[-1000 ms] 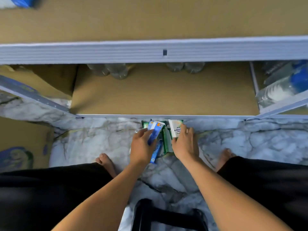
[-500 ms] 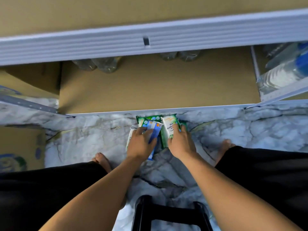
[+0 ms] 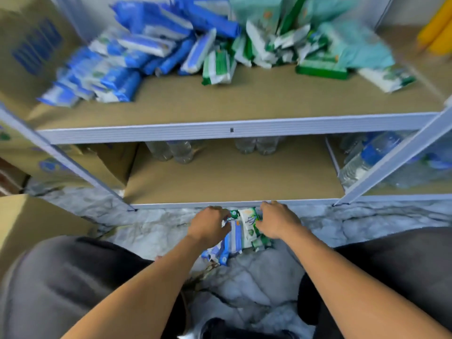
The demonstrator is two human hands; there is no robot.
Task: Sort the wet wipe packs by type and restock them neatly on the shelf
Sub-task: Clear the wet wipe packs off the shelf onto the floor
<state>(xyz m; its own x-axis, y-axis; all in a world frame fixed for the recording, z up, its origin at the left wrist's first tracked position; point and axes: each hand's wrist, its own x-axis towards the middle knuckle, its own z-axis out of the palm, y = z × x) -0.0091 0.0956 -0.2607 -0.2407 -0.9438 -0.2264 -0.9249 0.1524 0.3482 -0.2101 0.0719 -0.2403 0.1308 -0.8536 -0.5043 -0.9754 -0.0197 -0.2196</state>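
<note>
1. Where: the blue packs (image 3: 230, 243) and a green pack (image 3: 249, 226) w/ a white face lie on the marble floor (image 3: 244, 277). They are just in front of the lower shelf (image 3: 232, 182), between the knees. Blue on the left, green on the right, touching.
2. Grips: the left hand (image 3: 210, 223) has its grip curled over the top of the blue packs, clamped on them. The right hand (image 3: 276, 223) has its grip pinched on the green pack's upper part. Neither grip is spread apart.
3. Handling (my read): soft film pouches w/ damp wipes inside, so some heft per pack, but floppy. Film is prob. slick, so a stack squeezed only at the ends can slip apart. Not fragile; they dent, don't break.
4. Where to hold: across the short width at mid-body, thumb on one face, fingers on the other. Skip the crimped end seams & the flap label, since those flex. For several at once, press the faces flat together.
5. Destination: the upper shelf (image 3: 232, 101) has a blue heap (image 3: 117, 64) at left & a green heap (image 3: 281, 37) at right. Both are messy & leaning. So blue goes left, green right; plenty of tidying is left.
6. Risk: the heaps may slump if nudged, so lay packs down flat.
7. Bottles (image 3: 171, 150) stand at the back of the lower shelf.
</note>
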